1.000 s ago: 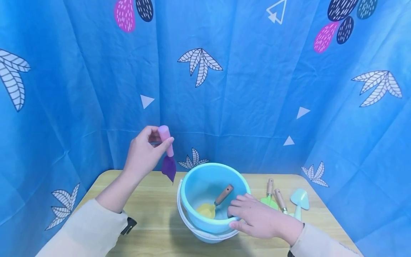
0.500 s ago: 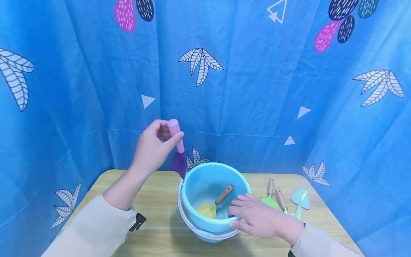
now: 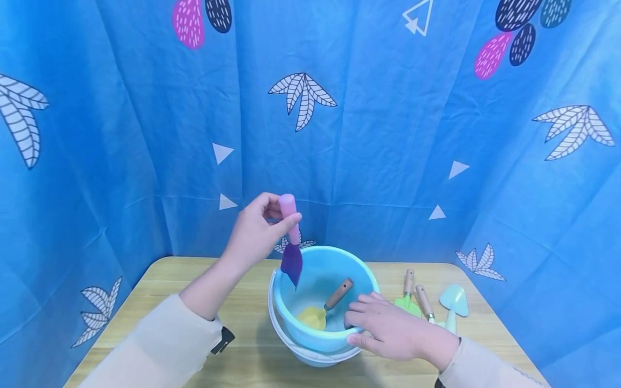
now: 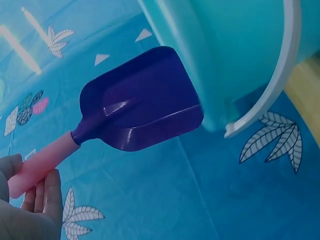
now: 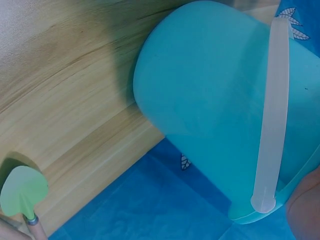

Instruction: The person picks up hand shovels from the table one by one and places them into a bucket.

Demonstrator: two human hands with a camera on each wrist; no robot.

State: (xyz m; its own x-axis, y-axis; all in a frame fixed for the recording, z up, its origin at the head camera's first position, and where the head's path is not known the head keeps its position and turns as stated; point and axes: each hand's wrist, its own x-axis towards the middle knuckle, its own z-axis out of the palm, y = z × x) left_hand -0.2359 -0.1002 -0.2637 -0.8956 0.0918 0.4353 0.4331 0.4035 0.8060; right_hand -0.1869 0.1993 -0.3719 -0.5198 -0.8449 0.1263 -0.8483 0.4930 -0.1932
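Observation:
My left hand [image 3: 257, 229] pinches the pink handle of a toy shovel [image 3: 292, 263], its purple blade pointing down over the left rim of a light blue bucket [image 3: 326, 254]. In the left wrist view the broad blade of the shovel [image 4: 142, 102] shows beside the bucket wall [image 4: 235, 55]. My right hand [image 3: 388, 326] grips the bucket's near right rim, thumb outside and fingers over the inside. A yellow shovel [image 3: 312, 318] with a wooden handle lies in the bucket, its handle leaning up to the right.
Right of the bucket lie a green shovel [image 3: 407, 305], another wooden handle [image 3: 423, 302] and a mint green shovel [image 3: 454, 300]. The bucket's white carrying handle [image 5: 272, 115] hangs down on the near side. A blue patterned cloth [image 3: 388, 134] stands around the wooden table [image 3: 233, 302].
My left hand has carried the purple shovel rightward, from left of the bucket to over its left rim, rising a little and then lowering. My right hand and the bucket have stayed put.

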